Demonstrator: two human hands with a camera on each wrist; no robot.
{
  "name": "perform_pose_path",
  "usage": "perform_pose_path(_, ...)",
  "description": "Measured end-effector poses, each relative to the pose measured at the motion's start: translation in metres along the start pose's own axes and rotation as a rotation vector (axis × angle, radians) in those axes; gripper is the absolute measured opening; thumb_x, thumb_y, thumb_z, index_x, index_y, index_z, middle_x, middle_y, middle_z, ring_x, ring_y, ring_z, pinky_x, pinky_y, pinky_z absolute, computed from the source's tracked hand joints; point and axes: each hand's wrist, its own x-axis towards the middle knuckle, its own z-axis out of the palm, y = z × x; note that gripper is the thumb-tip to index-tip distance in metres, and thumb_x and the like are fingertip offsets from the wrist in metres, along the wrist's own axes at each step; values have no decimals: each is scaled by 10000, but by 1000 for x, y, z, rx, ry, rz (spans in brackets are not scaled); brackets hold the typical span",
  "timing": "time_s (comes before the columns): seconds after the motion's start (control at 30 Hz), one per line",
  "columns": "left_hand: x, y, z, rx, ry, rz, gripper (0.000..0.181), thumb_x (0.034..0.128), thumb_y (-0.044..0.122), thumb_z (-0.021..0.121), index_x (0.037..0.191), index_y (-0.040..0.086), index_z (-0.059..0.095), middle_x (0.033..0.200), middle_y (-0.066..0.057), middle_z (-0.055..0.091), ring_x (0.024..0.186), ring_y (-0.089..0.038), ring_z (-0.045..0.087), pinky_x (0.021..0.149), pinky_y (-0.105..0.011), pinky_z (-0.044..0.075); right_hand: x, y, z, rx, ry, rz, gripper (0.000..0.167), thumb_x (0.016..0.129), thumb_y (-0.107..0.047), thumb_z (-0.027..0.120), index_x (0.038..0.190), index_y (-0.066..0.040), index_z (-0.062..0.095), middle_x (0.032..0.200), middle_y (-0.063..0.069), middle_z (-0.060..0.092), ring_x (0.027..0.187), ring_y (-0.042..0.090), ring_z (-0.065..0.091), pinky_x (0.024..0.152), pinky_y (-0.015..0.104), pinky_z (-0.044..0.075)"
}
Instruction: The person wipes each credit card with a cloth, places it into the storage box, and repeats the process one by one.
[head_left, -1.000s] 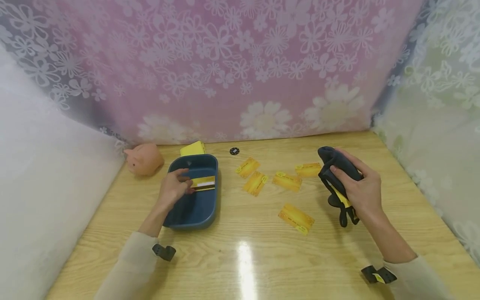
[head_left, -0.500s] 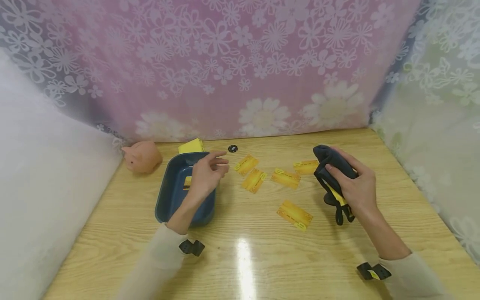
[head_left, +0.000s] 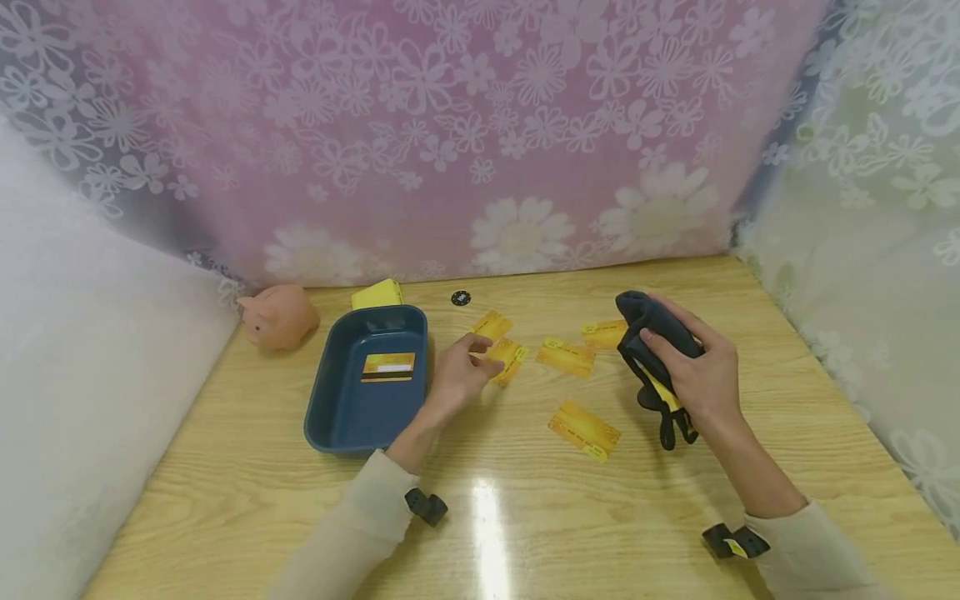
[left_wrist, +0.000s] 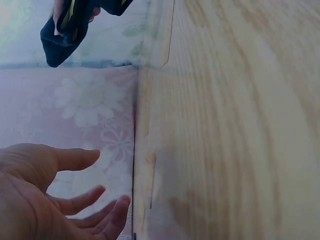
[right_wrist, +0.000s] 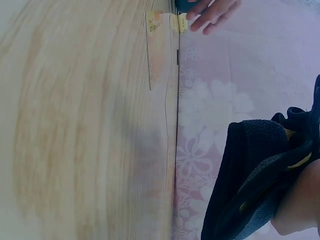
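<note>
In the head view my left hand (head_left: 459,375) hovers by two overlapping yellow-orange cards, fingers bent loosely. The left wrist view shows its thumb and fingers apart, with nothing between them. Nearest to it are a card (head_left: 512,360) and another card (head_left: 492,323) partly behind the fingers. My right hand (head_left: 707,379) grips a folded dark fabric pouch (head_left: 663,329) above the table's right side. Something yellow shows inside the pouch, and black loops dangle below it. A card (head_left: 387,368) with its striped side up lies in the blue bin (head_left: 311,425).
More cards lie on the wooden table (head_left: 600,533): one card (head_left: 585,430) in front, another card (head_left: 566,357) in the middle, and a card (head_left: 604,334) near the pouch. A black chip (head_left: 461,297), a yellow object (head_left: 377,294) and a pink piggy bank (head_left: 279,317) stand behind.
My left hand has let go of the striped card in the blue bin, then moved right, out over the bin's rim to the cards. The right hand still holds the pouch, nearly unmoved.
</note>
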Motion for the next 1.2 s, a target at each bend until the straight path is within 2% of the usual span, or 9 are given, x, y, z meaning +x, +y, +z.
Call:
perform_pose_path(0.1,2,-3,8,30,33,-25,506,936,173,802,1374,16,603,1361,-200,573,1092,-306,594,835,-415,551,0,1,0,3,-6,-8,512,960,-224,779,1453,-205,644,1493,15,587,1098,-8,666,812,167,593)
perform_pose_path(0.17,4,-4,11,60,61,-46,535,917,171,821,1373,18,586,1349,-200,548,1131,-321,554,896,-437,526,0,1,1,4,-10,-13,514,960,-220,778,1455,-202,642,1507,22,579,1113,-8,661,819,165,590)
perform_pose_path(0.27,8,-7,16,95,93,-74,546,881,152,849,1330,21,565,1307,-195,513,1179,-344,504,976,-459,492,-1,1,1,4,-12,-14,512,963,-218,775,1457,-205,641,1519,29,570,1142,9,655,831,166,588)
perform_pose_path(0.37,12,-9,20,126,118,-90,545,837,153,884,1249,23,552,1232,-181,489,1164,-351,480,997,-459,469,-1,1,1,-15,-7,-16,507,967,-237,770,1458,-222,640,1521,21,569,1183,43,648,840,158,583)
perform_pose_path(0.47,16,-12,25,162,116,-98,566,797,204,914,1180,21,540,1156,-168,487,1080,-335,479,936,-441,471,-2,1,1,-38,-3,-16,504,972,-257,764,1459,-241,638,1521,5,569,1235,101,639,849,151,578)
perform_pose_path(0.6,20,-13,31,234,111,-90,617,755,241,942,1137,4,520,1082,-155,489,992,-306,476,861,-417,473,-3,2,2,-39,-2,-4,501,971,-272,765,1456,-260,641,1511,-7,576,1216,89,644,848,161,583)
perform_pose_path(0.87,18,-14,26,328,121,-58,516,781,45,879,1161,9,532,1053,-153,574,1001,-323,512,896,-450,488,-5,5,2,-27,-17,25,508,973,-294,760,1464,-268,632,1526,-2,556,1164,38,643,842,181,593)
perform_pose_path(1.03,19,-15,23,333,93,-23,511,772,-3,862,1164,3,534,1045,-183,584,993,-348,493,920,-476,458,-4,5,3,-30,-20,19,515,971,-278,764,1467,-263,629,1517,-2,565,1154,29,646,833,179,595)
perform_pose_path(1.2,21,-19,23,281,57,-53,567,766,-48,836,1216,27,500,1079,-184,555,1023,-344,432,973,-491,388,-4,6,7,-13,-32,21,512,967,-267,770,1461,-273,634,1510,2,571,1138,29,657,827,195,603)
